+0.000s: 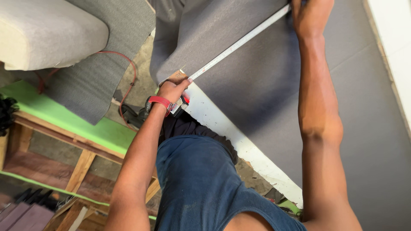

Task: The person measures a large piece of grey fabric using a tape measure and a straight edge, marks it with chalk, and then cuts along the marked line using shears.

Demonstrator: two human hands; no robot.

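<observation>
A metal measuring tape (239, 42) runs diagonally across a large sheet of grey fabric (274, 85) spread over a white table (222, 124). My left hand (172, 90) pinches the tape at the near corner of the fabric and holds the tape's red and black case (182, 105), its red strap around my wrist. My right hand (309, 15) presses the tape's far end down on the fabric at the top of the view.
A grey cushion (47, 32) and another grey fabric piece (98, 72) lie at the left over green foam (85, 124) on a wooden frame (81, 169). A red cable (130, 70) loops across the floor. A pale wall edge (394, 51) runs along the right.
</observation>
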